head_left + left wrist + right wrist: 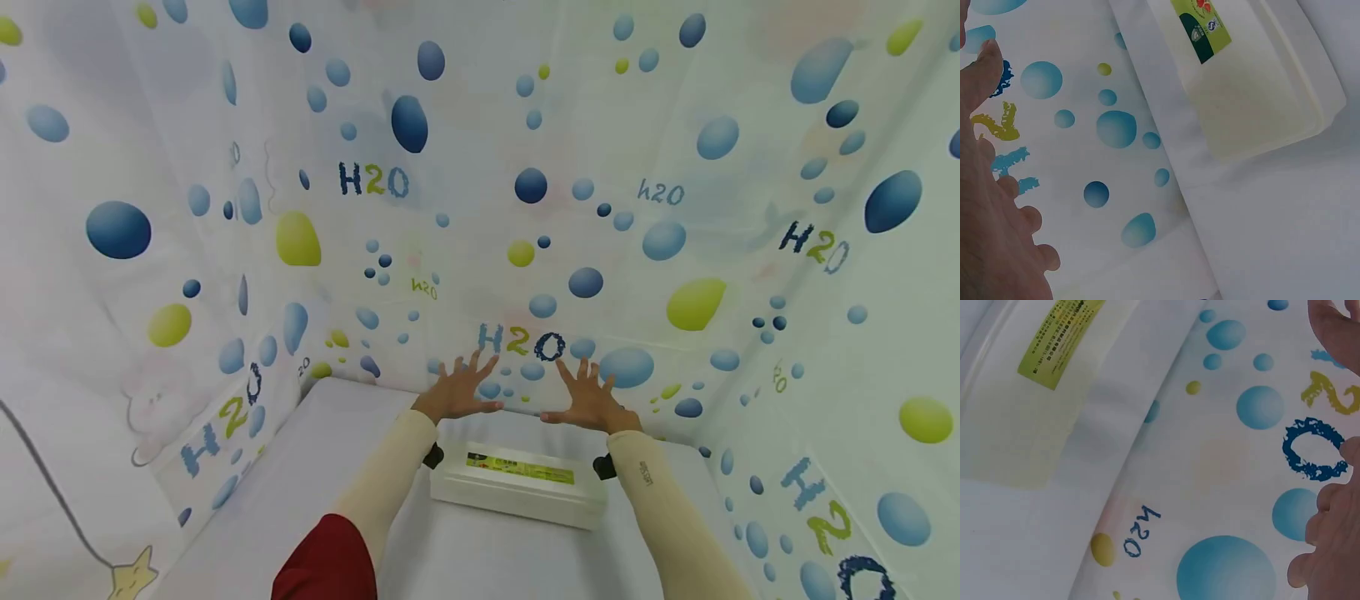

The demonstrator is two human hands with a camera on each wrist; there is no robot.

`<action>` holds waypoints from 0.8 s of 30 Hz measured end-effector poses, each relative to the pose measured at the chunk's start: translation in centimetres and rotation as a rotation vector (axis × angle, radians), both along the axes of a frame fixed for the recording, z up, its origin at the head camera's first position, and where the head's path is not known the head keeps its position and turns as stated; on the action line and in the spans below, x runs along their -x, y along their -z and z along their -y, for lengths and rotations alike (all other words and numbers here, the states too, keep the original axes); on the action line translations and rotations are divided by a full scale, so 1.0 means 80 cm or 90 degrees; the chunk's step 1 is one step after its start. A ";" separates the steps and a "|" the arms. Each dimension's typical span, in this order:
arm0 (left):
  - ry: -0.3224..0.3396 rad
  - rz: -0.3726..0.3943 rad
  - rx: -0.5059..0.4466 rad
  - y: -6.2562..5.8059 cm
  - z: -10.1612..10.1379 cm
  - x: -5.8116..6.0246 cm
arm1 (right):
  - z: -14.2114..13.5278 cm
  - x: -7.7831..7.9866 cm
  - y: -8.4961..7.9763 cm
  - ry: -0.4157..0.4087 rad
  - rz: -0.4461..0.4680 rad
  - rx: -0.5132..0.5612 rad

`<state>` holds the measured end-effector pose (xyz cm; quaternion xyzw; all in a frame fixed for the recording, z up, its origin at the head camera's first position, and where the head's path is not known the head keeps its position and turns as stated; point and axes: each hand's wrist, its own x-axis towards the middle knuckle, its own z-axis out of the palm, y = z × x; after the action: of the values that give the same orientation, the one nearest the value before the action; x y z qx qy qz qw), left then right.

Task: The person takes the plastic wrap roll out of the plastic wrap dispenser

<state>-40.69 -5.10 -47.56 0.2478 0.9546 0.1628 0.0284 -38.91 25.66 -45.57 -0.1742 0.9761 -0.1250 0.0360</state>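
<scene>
Both hands are raised with fingers spread, holding nothing. My left hand (459, 392) reaches out above the far edge of the white surface, its thumb pointing toward the other hand. Level with it, my right hand (588, 398) mirrors that pose. Below and nearer than the hands lies a long off-white plastic box (517, 504) with a yellow-green and dark label (520, 468) on top. In the left wrist view, one rounded end of the box (1260, 100) shows apart from the hand. The right wrist view shows its other end (1016, 437).
A white table surface (300, 492) carries the box. Behind it and along both sides hang white curtains (480, 108) printed with blue and green drops and "H2O" lettering. A drawn star (133, 575) shows at lower left. Long cream sleeves cover the forearms, with a red sleeve (330, 562) at the left.
</scene>
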 end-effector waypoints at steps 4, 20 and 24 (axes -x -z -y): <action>-0.005 0.010 0.003 0.010 0.009 -0.004 | -0.001 -0.003 0.001 -0.011 0.001 0.006; 0.006 0.069 -0.084 0.034 0.041 -0.018 | -0.001 -0.002 0.011 -0.005 0.011 0.001; -0.001 0.096 -0.109 0.045 0.049 -0.025 | 0.002 -0.007 0.013 -0.002 0.024 0.006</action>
<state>-38.69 -9.05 -51.16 0.2356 0.9325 0.2623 0.0785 -38.38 25.52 -46.58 -0.1737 0.9743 -0.1331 0.0539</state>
